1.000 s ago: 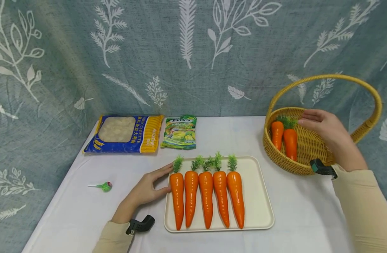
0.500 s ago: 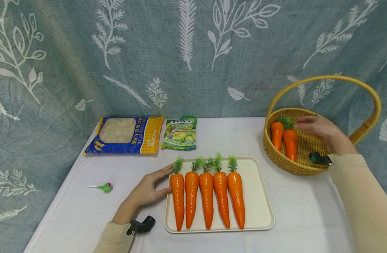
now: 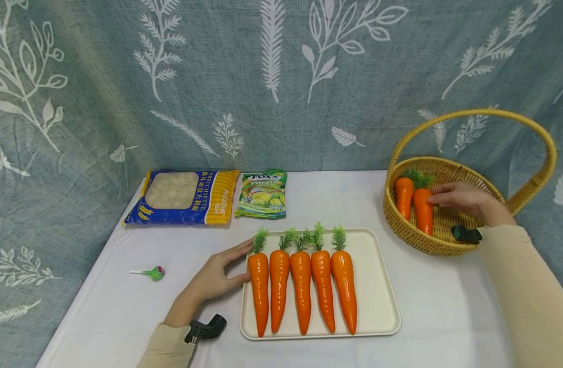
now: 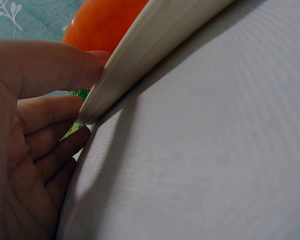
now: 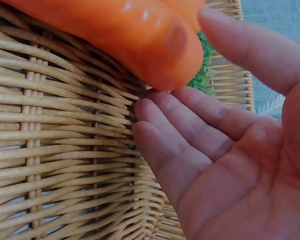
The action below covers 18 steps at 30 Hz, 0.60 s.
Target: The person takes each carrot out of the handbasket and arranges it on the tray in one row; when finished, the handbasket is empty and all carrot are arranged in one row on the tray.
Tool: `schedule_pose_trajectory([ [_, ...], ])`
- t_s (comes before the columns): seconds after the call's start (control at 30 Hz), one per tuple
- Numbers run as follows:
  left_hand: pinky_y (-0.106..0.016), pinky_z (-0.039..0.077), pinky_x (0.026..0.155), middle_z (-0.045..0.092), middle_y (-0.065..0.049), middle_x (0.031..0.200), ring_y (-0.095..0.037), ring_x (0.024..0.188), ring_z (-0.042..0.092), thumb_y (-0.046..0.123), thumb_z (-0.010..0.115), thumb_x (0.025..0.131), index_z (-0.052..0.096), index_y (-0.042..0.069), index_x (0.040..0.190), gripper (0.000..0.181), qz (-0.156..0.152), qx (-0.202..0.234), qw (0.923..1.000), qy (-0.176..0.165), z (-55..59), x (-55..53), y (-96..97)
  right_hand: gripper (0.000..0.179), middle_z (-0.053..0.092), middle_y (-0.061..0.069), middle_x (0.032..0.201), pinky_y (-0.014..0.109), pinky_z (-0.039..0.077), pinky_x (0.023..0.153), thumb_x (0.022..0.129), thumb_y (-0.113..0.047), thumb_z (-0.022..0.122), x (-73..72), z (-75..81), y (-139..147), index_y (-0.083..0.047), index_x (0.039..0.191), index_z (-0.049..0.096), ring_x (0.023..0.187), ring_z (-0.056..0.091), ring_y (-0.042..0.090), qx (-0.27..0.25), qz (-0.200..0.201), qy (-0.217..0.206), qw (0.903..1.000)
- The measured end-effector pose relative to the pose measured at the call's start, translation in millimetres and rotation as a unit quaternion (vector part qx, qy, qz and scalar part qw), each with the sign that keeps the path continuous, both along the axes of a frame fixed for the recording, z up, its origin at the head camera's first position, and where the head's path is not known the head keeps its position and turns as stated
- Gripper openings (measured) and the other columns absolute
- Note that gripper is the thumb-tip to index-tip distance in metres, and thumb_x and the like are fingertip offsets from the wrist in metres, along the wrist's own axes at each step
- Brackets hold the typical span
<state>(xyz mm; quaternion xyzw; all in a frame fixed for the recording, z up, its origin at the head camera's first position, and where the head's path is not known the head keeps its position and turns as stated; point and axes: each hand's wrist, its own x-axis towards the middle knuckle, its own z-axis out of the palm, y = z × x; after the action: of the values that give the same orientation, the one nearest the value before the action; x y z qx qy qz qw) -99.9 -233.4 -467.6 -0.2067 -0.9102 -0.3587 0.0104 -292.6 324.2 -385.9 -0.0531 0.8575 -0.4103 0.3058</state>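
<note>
At the right in the head view, my right hand (image 3: 467,199) reaches into a wicker basket (image 3: 442,245) with two carrots. Its fingertips are at the thick top of the nearer carrot (image 3: 424,214). In the right wrist view, the fingers extend just below that carrot (image 5: 155,50), with the thumb held apart above. The other carrot (image 3: 404,197) lies to its left. My left hand (image 3: 217,276) touches the left rim of a cream tray (image 3: 375,296), fingers loosely extended. Several carrots with green tops lie side by side on the tray, the leftmost carrot (image 3: 259,291) nearest that hand.
A blue and yellow pasta bag (image 3: 180,197) and a green candy bag (image 3: 261,194) lie along the back by the curtain (image 3: 281,128). A lollipop (image 3: 154,273) lies at the left on the white cloth (image 3: 180,250). The basket's handle (image 3: 474,112) arches above it.
My right hand has moved lower and deeper into the basket, with its fingertips coming to the nearer carrot's top. The left hand has stayed at the tray.
</note>
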Motion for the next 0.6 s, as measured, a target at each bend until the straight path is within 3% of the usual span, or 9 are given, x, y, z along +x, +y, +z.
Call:
schedule_pose_trajectory([
  [0.1,-0.050,0.038,0.108,0.046,-0.004,0.146,-0.029,0.132,0.046,0.033,0.071,0.082,0.054,0.008,0.134,0.060,0.000,0.000,1.0000,0.002,0.1,0.0,0.1,0.078,0.022,0.036,0.148,0.037,0.045,0.105,0.095,-0.030,0.056,-1.6,-1.5,1.3,0.015,0.145,0.015,0.089,0.051,-0.016,-0.009,0.006,-0.005,0.9999],
  [0.3,-0.049,0.038,0.109,0.045,-0.003,0.146,-0.029,0.132,0.045,0.033,0.072,0.082,0.054,0.008,0.134,0.060,0.000,0.002,1.0000,0.001,2.0,-0.4,0.7,0.081,0.016,0.035,0.150,0.046,0.038,0.110,0.095,-0.029,0.056,-2.6,-2.7,0.5,0.013,0.146,0.010,0.094,0.051,-0.013,-0.014,0.016,-0.013,0.9997],
  [0.4,-0.049,0.038,0.109,0.046,-0.003,0.146,-0.029,0.132,0.045,0.032,0.072,0.082,0.054,0.008,0.134,0.060,0.000,0.001,1.0000,0.000,2.1,-0.7,0.8,0.081,0.015,0.035,0.150,0.049,0.035,0.111,0.095,-0.030,0.056,-2.5,-4.5,-0.2,0.013,0.146,0.009,0.113,0.054,0.007,-0.004,0.020,-0.005,0.9998],
  [0.53,-0.050,0.038,0.109,0.045,-0.003,0.146,-0.029,0.132,0.045,0.034,0.071,0.082,0.054,0.008,0.134,0.060,0.002,0.000,1.0000,-0.004,2.4,-0.4,0.7,0.082,0.014,0.037,0.149,0.054,0.033,0.111,0.096,-0.032,0.055,-1.8,-7.3,-1.5,0.015,0.145,0.010,0.134,0.034,0.039,0.016,0.034,0.011,0.9993],
  [0.6,-0.050,0.038,0.109,0.045,-0.003,0.146,-0.029,0.132,0.045,0.034,0.071,0.082,0.054,0.008,0.134,0.060,0.004,-0.001,1.0000,-0.005,2.3,-0.1,0.5,0.082,0.012,0.038,0.149,0.055,0.033,0.111,0.096,-0.032,0.055,-1.6,-8.6,-2.9,0.016,0.145,0.009,0.135,0.031,0.044,0.019,0.037,0.013,0.9991],
])
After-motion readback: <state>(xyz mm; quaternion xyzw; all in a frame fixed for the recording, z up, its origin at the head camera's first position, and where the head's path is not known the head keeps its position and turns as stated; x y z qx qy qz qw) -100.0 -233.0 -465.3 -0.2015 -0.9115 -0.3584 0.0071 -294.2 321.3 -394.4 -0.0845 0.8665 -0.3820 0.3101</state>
